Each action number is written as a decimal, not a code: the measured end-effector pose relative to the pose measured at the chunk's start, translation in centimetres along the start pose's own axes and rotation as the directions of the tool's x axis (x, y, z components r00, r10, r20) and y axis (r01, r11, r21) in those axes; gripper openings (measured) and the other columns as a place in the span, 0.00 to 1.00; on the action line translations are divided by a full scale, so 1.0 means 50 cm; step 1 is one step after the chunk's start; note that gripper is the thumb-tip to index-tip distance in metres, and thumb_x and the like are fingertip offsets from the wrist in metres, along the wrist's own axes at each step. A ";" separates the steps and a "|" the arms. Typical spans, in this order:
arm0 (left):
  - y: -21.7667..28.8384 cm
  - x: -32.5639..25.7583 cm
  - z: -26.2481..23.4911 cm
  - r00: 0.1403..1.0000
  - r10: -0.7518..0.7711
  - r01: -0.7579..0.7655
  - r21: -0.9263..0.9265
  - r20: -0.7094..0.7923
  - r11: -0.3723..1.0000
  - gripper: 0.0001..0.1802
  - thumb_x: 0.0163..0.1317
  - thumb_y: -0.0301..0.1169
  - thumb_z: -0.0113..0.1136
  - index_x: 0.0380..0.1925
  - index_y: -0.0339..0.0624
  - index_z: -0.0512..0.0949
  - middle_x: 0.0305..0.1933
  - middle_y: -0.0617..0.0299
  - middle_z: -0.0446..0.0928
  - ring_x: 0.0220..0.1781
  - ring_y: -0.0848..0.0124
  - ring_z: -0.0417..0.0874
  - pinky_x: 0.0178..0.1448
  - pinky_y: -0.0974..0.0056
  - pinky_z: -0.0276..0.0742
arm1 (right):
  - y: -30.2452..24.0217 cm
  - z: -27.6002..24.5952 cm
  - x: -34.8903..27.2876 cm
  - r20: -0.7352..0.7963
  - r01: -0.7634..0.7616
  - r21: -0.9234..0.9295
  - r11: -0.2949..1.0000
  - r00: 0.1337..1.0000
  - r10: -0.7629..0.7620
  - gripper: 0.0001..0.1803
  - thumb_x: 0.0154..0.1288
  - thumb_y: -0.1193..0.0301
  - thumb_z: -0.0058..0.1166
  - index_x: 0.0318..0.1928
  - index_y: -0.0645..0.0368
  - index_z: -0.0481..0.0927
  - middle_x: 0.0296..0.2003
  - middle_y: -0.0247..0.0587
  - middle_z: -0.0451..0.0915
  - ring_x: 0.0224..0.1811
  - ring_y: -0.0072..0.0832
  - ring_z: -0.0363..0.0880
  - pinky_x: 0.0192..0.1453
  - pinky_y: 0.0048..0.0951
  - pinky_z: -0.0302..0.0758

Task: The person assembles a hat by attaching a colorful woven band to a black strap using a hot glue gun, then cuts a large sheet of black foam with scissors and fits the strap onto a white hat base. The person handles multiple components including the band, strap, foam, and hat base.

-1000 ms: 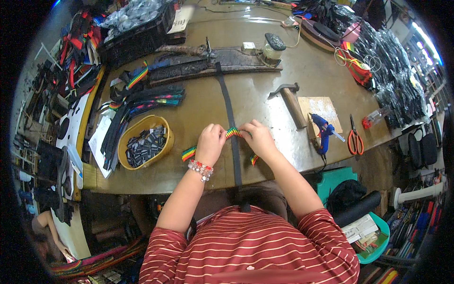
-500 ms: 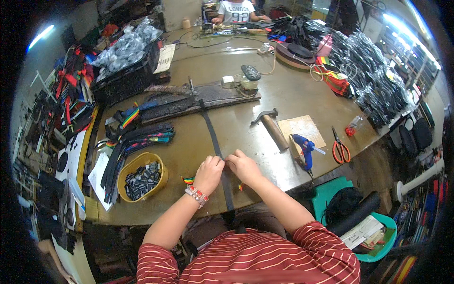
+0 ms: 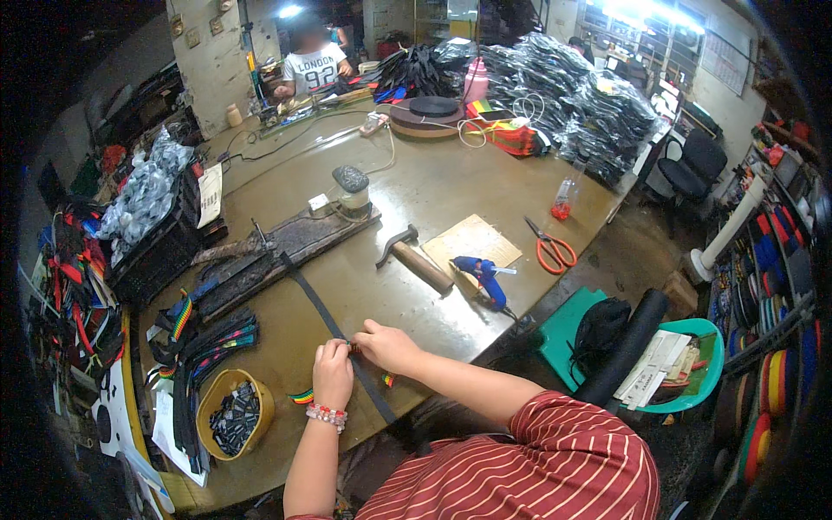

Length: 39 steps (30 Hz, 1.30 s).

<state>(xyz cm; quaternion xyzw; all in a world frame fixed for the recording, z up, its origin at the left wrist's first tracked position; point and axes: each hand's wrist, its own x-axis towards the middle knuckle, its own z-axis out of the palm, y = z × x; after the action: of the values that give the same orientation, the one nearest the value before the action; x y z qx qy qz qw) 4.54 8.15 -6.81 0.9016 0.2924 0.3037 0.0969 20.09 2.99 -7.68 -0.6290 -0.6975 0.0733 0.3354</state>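
Far left on tabletop (image 3: 451,186): yellow bowl (image 3: 211,414) of small dark parts, beside a stack of black straps (image 3: 208,351). Left hand (image 3: 333,373), beaded bracelet at wrist, fingers pinched on rainbow striped strap (image 3: 302,396), which lies crosswise near the front edge. Right hand (image 3: 386,346) just beside, also pinching this strap, where it crosses a long black strap (image 3: 334,329) running away across the tabletop. Further right: hammer (image 3: 414,258), blue glue gun (image 3: 482,276), orange-handled scissors (image 3: 551,249).
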 end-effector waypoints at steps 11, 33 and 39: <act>0.005 0.000 0.005 0.998 -0.052 0.049 0.074 0.039 0.996 0.09 0.51 0.19 0.53 0.34 0.33 0.75 0.37 0.51 0.74 0.41 0.54 0.73 0.48 0.55 0.72 | -0.012 -0.027 0.007 0.100 -0.072 -0.012 0.997 0.992 0.073 0.10 0.58 0.70 0.54 0.41 0.56 0.76 0.35 0.48 0.74 0.34 0.48 0.78 0.37 0.45 0.75; -0.005 -0.005 0.003 0.998 -0.059 0.060 -0.048 0.018 0.997 0.11 0.50 0.16 0.53 0.36 0.33 0.76 0.38 0.52 0.73 0.44 0.54 0.72 0.50 0.55 0.71 | 0.209 -0.244 -0.223 -0.584 -0.651 0.063 0.756 0.591 0.557 0.57 0.43 0.60 0.72 0.69 0.52 0.49 0.46 0.46 0.71 0.49 0.41 0.69 0.55 0.47 0.64; -0.011 -0.011 0.009 0.997 -0.070 0.067 -0.091 -0.035 0.994 0.11 0.50 0.16 0.53 0.35 0.34 0.77 0.39 0.52 0.74 0.44 0.54 0.73 0.50 0.55 0.71 | 0.218 -0.228 -0.182 -0.520 -0.691 -0.151 0.707 0.664 0.537 0.45 0.48 0.57 0.66 0.65 0.50 0.60 0.43 0.44 0.75 0.48 0.43 0.71 0.53 0.46 0.66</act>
<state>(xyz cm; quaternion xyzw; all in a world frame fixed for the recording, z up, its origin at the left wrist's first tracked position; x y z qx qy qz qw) 4.22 8.27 -7.62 0.8799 0.3109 0.3300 0.1419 35.34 -6.93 -8.09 -0.8763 -0.3465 -0.0798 0.3252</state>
